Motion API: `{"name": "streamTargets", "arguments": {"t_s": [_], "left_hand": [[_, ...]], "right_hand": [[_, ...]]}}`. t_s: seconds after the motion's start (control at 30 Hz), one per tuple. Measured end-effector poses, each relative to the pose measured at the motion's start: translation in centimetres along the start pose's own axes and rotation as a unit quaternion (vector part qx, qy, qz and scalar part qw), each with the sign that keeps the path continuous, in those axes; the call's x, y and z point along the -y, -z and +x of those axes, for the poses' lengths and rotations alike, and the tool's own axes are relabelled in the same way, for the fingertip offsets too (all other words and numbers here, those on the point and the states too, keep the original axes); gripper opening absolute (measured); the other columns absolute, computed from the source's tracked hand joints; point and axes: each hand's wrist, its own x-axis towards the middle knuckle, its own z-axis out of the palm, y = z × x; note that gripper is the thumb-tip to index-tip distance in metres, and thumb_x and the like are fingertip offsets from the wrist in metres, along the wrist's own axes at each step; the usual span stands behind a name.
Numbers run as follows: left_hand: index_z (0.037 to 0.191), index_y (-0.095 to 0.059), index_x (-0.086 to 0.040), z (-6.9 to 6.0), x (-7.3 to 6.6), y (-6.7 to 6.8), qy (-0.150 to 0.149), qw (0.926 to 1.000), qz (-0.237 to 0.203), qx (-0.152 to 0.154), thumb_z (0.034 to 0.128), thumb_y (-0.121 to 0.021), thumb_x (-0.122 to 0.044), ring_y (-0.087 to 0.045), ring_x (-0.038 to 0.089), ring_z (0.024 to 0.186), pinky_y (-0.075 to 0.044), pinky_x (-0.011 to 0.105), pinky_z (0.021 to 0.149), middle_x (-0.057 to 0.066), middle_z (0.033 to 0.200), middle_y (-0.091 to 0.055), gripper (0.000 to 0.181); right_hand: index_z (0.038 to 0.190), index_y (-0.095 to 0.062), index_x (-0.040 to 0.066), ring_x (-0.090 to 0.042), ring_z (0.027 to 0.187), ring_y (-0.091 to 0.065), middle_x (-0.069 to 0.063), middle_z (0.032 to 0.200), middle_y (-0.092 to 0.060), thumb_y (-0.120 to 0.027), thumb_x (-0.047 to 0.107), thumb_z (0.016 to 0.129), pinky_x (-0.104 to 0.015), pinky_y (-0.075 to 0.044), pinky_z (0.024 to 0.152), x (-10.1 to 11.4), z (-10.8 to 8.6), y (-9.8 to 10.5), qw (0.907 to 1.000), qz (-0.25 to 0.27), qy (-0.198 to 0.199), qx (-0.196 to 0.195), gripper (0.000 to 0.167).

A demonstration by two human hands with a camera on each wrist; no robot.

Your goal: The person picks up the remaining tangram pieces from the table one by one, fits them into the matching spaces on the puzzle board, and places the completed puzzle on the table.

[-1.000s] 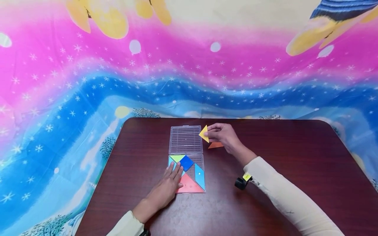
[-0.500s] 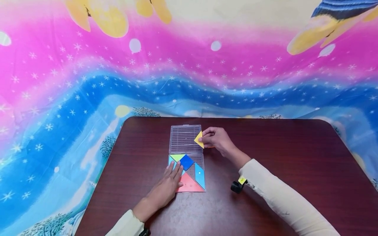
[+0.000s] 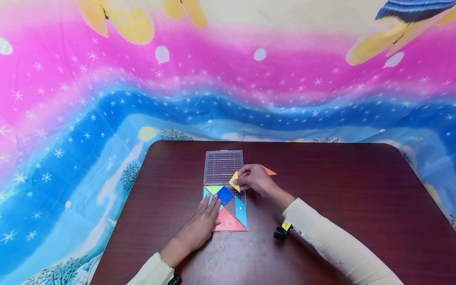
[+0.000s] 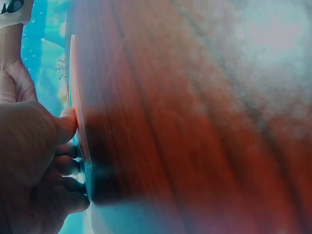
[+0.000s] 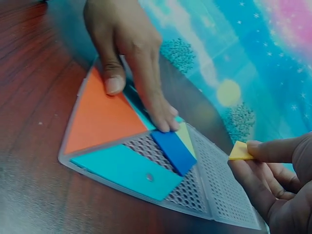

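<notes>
A hinged plastic case lies unfolded on the table, its far half [image 3: 223,168] a bare grid. In the near half are a large red-orange triangle [image 3: 228,222], a light-blue parallelogram [image 3: 240,211], a blue square [image 3: 225,196], a green triangle [image 3: 214,190] and a teal piece partly under the left fingers. My left hand [image 3: 197,227] rests on these pieces with extended fingers. My right hand [image 3: 256,179] pinches a small yellow triangle [image 3: 234,182] between thumb and fingers, above the case near the hinge; the right wrist view shows the yellow triangle [image 5: 241,151] raised off the grid.
An orange triangle [image 3: 268,170] lies on the dark wood table [image 3: 338,186] just beyond my right hand. Behind the table's far edge hangs a patterned cloth [image 3: 228,91]. A black device with a yellow tag [image 3: 286,225] is on the right wrist.
My right hand has moved left and nearer with the yellow triangle, from beside the far half to over the hinge. More of the orange triangle shows behind it. The left hand has stayed in place.
</notes>
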Motion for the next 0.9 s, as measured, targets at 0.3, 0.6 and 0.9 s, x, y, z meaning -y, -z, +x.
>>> {"name": "streamTargets", "arguments": {"t_s": [0.3, 0.6, 0.9], "left_hand": [[0.159, -0.033, -0.003, 0.0, -0.1, 0.2, 0.004, 0.9999, 0.002, 0.011, 0.1071, -0.052, -0.035, -0.024, 0.041, 0.156, -0.032, 0.054, 0.121, 0.017, 0.169, -0.027, 0.065], [0.159, -0.033, -0.002, 0.1, -0.1, 0.2, 0.004, 0.9999, 0.011, 0.006, 0.1069, -0.053, -0.035, -0.026, 0.041, 0.155, -0.033, 0.053, 0.121, 0.017, 0.168, -0.028, 0.065], [0.158, -0.036, -0.001, 0.1, 0.0, 0.0, -0.007, 0.9998, 0.015, -0.007, 0.1059, -0.055, -0.034, -0.030, 0.043, 0.153, -0.036, 0.055, 0.119, 0.019, 0.166, -0.033, 0.065]], "right_hand": [[0.092, -0.066, 0.001, -0.017, 0.066, -0.071, -0.012, 0.083, -0.070, -0.082, -0.001, 0.083, -0.039, -0.065, 0.070, -1.0, -0.9, -1.6, 0.9985, -0.052, -0.011, 0.014, 0.018], [0.087, -0.067, 0.003, -0.017, 0.061, -0.068, -0.008, 0.076, -0.068, -0.083, -0.001, 0.082, -0.031, -0.063, 0.061, -2.1, -1.6, -2.5, 0.9956, -0.091, 0.000, 0.023, 0.017], [0.080, -0.069, 0.006, -0.018, 0.057, -0.067, -0.005, 0.070, -0.068, -0.084, 0.004, 0.081, -0.028, -0.061, 0.057, -2.1, -2.7, -3.5, 0.9912, -0.132, 0.009, 0.009, 0.016]]}}
